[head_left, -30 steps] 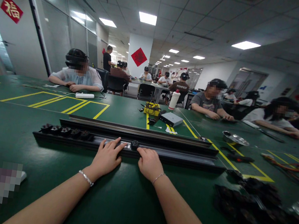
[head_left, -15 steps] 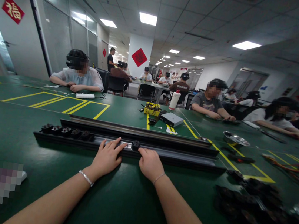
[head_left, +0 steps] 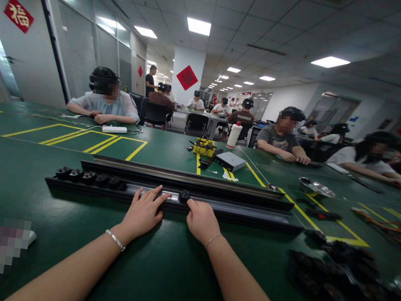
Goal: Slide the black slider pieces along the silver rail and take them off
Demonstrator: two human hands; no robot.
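Observation:
A long black rail (head_left: 244,213) lies across the green table in front of me. My left hand (head_left: 143,213) rests on its near edge with fingers spread flat over the silver channel. My right hand (head_left: 202,220) sits beside it, fingers curled, fingertips against a small black socket module (head_left: 183,196) seated in the rail. Several more black modules (head_left: 87,177) are lined up at the rail's left end. A second long rail (head_left: 182,173) lies just behind the first.
A heap of black parts (head_left: 346,285) fills the table at my right. Farther back are a yellow tool (head_left: 204,146), a grey box (head_left: 229,160), a white bottle (head_left: 233,134), a metal bowl (head_left: 316,188) and a white power strip (head_left: 113,129). Other people sit across the tables.
The black module under my right fingertips has slid slightly to the right along the rail. My left hand has stayed put.

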